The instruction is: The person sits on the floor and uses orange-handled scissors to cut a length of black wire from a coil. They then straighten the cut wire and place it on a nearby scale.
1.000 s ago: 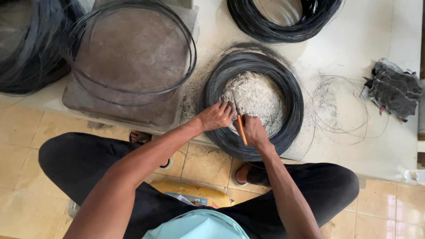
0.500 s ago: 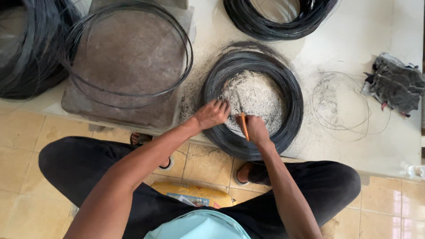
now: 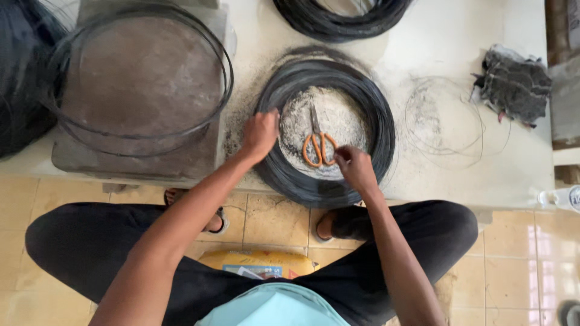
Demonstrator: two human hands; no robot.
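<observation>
A thick coil of black wire (image 3: 368, 115) lies flat on a pale raised ledge in front of me. Orange-handled scissors (image 3: 318, 142) rest in the dusty middle of the coil, free of both hands. My left hand (image 3: 260, 133) grips the coil's inner left edge. My right hand (image 3: 355, 168) pinches wire strands on the coil's near side, just right of the scissor handles.
A loose wire hoop (image 3: 225, 78) circles a brown round slab (image 3: 142, 78) at the left. Another black coil (image 3: 338, 24) lies at the top. A dark rag (image 3: 513, 84) and thin loose wire (image 3: 444, 124) lie right. A yellow bag (image 3: 260, 262) sits between my legs.
My right hand held the orange-handled scissors before; now they lie inside the coil. Both hands have shifted onto the coil's wire.
</observation>
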